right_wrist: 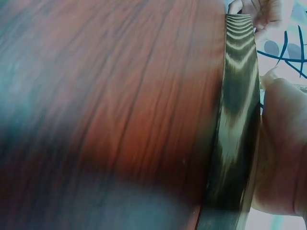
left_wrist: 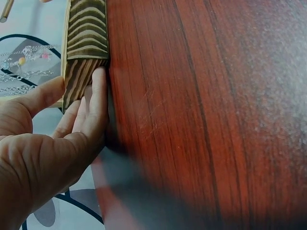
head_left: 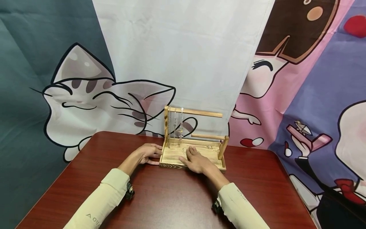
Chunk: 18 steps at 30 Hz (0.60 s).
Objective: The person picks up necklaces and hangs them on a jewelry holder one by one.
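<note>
Left grip (head_left: 148, 153), fingers extended, touching the left end of a wooden jewellery stand (head_left: 174, 165) on the bench (head_left: 160, 194). Right grip (head_left: 195, 161), palm down, thumb spread from straight fingers, over the stand's tray (head_left: 171, 152); contact cannot be told. Necklaces (head_left: 181, 130) hang toward the upper bar's (head_left: 203, 113) left end.

Room btwn upper bar (head_left: 201, 113) & lower bar (head_left: 207, 137); necklaces (head_left: 181, 121) block L end.
</note>
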{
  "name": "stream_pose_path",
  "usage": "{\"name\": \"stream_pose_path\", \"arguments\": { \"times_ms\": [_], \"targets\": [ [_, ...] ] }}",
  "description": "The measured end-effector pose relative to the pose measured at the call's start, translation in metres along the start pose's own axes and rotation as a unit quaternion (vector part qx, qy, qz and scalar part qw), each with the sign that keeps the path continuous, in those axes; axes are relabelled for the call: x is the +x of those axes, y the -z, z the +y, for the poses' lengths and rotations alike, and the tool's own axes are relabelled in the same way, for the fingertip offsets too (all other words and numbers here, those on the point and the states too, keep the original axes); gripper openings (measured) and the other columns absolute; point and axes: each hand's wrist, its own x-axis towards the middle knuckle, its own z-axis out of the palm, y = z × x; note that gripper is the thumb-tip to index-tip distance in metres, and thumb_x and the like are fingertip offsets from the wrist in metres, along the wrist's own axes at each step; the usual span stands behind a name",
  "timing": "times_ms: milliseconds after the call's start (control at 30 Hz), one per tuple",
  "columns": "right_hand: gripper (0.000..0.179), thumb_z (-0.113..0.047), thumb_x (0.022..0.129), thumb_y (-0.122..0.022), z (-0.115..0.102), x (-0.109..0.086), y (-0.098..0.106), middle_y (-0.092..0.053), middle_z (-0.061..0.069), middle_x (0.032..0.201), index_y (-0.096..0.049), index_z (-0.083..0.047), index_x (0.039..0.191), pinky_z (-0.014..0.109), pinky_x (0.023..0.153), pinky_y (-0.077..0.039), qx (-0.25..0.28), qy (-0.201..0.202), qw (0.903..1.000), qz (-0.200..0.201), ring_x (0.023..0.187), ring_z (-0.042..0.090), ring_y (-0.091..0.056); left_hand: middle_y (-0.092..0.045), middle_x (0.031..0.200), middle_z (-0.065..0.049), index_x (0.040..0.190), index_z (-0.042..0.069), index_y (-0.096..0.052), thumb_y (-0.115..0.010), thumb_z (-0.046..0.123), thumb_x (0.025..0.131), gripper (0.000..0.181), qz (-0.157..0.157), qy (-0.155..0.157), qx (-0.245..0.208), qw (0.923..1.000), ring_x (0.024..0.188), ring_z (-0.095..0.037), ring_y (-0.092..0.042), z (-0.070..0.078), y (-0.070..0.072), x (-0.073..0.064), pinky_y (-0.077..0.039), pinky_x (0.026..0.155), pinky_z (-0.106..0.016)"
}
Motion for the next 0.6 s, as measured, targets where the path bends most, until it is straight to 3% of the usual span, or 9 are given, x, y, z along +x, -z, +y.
{"name": "stream_pose_path", "arguments": {
  "times_ms": [200, 367, 467, 600],
  "targets": [
    [0.079, -0.063, 0.119, -0.038, 0.011, 0.002, -0.001, -0.026, 0.020, 0.186, -0.041, -0.006, 0.174, 0.069, 0.141, -0.028, -0.007, 0.032, 0.9991, 0.025, 0.175, 0.043, -0.021, -0.071, 0.145, -0.023, 0.157, -0.003, -0.056, -0.067, 0.001, 0.106, 0.052, -0.002, -0.005, 0.006, 1.0000, 0.123, -0.027, -0.072, 0.001, 0.000, -0.001, -0.074, 0.090, -0.045],
    [0.067, -0.049, 0.119, -0.051, 0.021, 0.002, 0.002, -0.039, 0.024, 0.180, -0.050, -0.004, 0.168, 0.069, 0.136, -0.039, 0.002, 0.061, 0.9950, 0.079, 0.166, 0.049, -0.040, -0.072, 0.144, -0.024, 0.156, -0.004, -0.057, -0.067, 0.000, 0.105, 0.053, -0.003, -0.008, 0.010, 0.9999, 0.125, -0.028, -0.071, 0.002, -0.001, 0.000, -0.074, 0.091, -0.046],
    [0.059, -0.041, 0.116, -0.058, 0.031, 0.003, 0.001, -0.056, 0.028, 0.168, -0.061, -0.001, 0.159, 0.068, 0.127, -0.051, -0.002, 0.089, 0.9875, 0.130, 0.152, 0.051, -0.058, -0.072, 0.143, -0.023, 0.156, -0.004, -0.057, -0.067, 0.000, 0.105, 0.052, -0.002, -0.008, 0.008, 0.9999, 0.122, -0.027, -0.071, 0.001, 0.000, 0.002, -0.074, 0.090, -0.046],
    [0.039, -0.029, 0.110, -0.068, 0.043, 0.010, 0.001, -0.077, 0.027, 0.135, -0.074, 0.000, 0.136, 0.067, 0.108, -0.064, -0.007, 0.117, 0.9768, 0.179, 0.124, 0.049, -0.074, -0.072, 0.142, -0.022, 0.156, -0.003, -0.056, -0.067, 0.000, 0.105, 0.052, 0.000, -0.003, 0.006, 1.0000, 0.119, -0.027, -0.072, 0.000, 0.002, 0.002, -0.074, 0.090, -0.046]
  ]
}}
